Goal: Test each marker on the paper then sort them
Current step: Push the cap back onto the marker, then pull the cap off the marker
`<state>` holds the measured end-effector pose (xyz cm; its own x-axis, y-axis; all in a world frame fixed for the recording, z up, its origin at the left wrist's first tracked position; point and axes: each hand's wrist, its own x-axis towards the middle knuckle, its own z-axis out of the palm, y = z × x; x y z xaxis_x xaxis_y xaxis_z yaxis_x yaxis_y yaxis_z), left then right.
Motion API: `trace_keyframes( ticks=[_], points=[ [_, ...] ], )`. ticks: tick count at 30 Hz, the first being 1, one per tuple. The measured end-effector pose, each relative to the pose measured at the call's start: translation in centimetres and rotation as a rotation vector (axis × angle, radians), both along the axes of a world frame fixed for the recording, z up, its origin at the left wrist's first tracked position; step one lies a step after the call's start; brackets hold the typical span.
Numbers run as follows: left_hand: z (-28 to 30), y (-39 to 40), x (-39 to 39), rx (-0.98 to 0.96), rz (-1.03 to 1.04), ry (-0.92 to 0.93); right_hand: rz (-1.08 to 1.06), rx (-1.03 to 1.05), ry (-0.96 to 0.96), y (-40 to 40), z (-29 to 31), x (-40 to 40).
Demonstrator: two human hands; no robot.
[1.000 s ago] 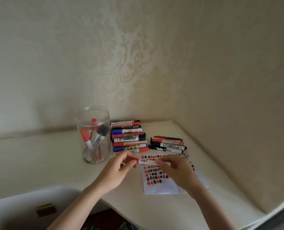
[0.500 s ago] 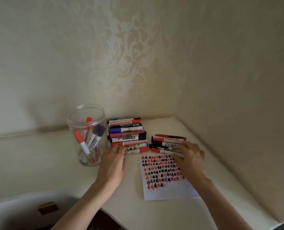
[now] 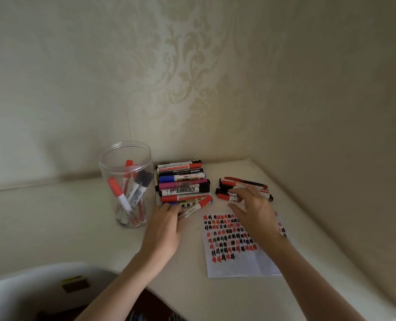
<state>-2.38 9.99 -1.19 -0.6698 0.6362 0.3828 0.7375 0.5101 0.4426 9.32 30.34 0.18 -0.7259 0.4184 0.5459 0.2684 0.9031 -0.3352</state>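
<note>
Left grip [image 3: 163,230] around a red-capped marker [image 3: 196,206], right grip [image 3: 253,216] spread above cream corner table [image 3: 53,228].

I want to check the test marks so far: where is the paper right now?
In the head view the paper lies flat on the table, right of centre, in front of the smaller marker pile, partly under the right hand.

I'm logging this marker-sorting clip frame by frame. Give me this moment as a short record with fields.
paper: white sheet flat on the table, covered with red and black test marks
jar: clear jar left of the piles, several markers standing inside
left pile: stacked markers beside the jar
right pile: smaller group near the wall
left hand: grips a red-capped marker at the left pile
right hand: open, fingers over the right pile
</note>
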Motion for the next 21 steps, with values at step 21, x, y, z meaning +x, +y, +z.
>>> trace_keyframes(
  ticks=[21],
  points=[
    [2.5,-1.8,5.5,0.098,-0.402,-0.132,0.071,-1.185,0.123,-9.0,2.4,5.7]
  ],
)
